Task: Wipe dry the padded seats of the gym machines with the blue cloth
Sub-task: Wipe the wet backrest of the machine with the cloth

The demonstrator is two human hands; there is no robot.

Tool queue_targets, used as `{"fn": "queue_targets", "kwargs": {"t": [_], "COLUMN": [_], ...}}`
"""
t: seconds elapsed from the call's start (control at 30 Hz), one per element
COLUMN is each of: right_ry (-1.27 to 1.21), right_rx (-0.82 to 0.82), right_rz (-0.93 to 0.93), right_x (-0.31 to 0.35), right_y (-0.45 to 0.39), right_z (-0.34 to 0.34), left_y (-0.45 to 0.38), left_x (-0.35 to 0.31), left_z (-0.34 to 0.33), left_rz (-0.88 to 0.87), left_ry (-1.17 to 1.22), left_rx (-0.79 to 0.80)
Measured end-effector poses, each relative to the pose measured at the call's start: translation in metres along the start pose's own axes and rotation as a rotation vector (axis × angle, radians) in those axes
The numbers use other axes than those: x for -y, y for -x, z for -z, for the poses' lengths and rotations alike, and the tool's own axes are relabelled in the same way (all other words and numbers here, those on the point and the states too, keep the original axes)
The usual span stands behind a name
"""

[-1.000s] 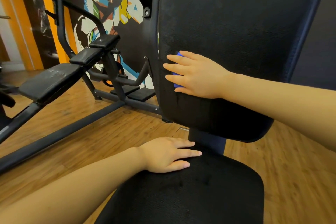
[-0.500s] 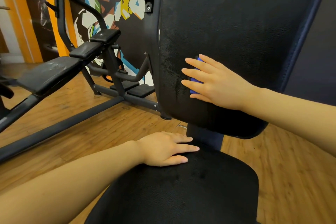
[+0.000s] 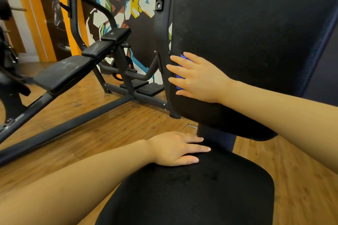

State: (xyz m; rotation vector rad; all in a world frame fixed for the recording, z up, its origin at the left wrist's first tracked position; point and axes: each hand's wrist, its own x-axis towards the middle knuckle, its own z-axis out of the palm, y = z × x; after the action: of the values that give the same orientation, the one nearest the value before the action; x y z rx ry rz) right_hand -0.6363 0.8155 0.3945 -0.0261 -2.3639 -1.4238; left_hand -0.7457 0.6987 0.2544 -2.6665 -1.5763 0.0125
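A black padded backrest [image 3: 256, 38] stands upright in front of me, with a black padded seat [image 3: 210, 192] below it. My right hand [image 3: 197, 76] lies flat with straight fingers against the backrest's lower left edge and presses the blue cloth [image 3: 180, 78] onto the pad. Only small blue bits of the cloth show between my fingers. My left hand [image 3: 177, 149] rests flat on the seat's far left corner, fingers straight, holding nothing.
Another black machine with padded rests [image 3: 64, 73] and a long steel floor frame [image 3: 73, 126] stands to the left. A wooden floor [image 3: 113, 129] runs around the machines. A painted mural wall [image 3: 128, 2] is behind, with an orange post [image 3: 34, 14] at far left.
My right hand with the cloth slid right across the backrest, then back left to the pad's left edge. My left hand has stayed on the seat.
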Motion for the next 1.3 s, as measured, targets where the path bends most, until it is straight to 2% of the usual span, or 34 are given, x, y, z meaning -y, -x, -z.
{"fn": "queue_targets", "kwargs": {"t": [0.47, 0.63, 0.83, 1.03, 1.3], "right_ry": [-0.050, -0.047, -0.043, 0.010, -0.076], "right_rx": [-0.012, -0.033, -0.030, 0.160, 0.019], "right_rz": [0.052, 0.042, 0.086, 0.053, 0.085], "right_x": [-0.006, -0.002, 0.003, 0.012, 0.008], "right_y": [0.094, 0.077, 0.015, -0.019, 0.024], "right_z": [0.019, 0.019, 0.009, 0.002, 0.007], "left_y": [-0.001, 0.000, 0.001, 0.001, 0.001], "left_x": [0.003, 0.002, 0.000, 0.001, 0.002], "left_z": [-0.003, -0.002, 0.001, 0.001, -0.002], "left_rz": [-0.002, 0.000, 0.003, -0.008, -0.016], "left_ry": [0.014, 0.008, 0.022, 0.031, 0.022], "left_rx": [0.001, -0.005, -0.009, -0.031, -0.037]}}
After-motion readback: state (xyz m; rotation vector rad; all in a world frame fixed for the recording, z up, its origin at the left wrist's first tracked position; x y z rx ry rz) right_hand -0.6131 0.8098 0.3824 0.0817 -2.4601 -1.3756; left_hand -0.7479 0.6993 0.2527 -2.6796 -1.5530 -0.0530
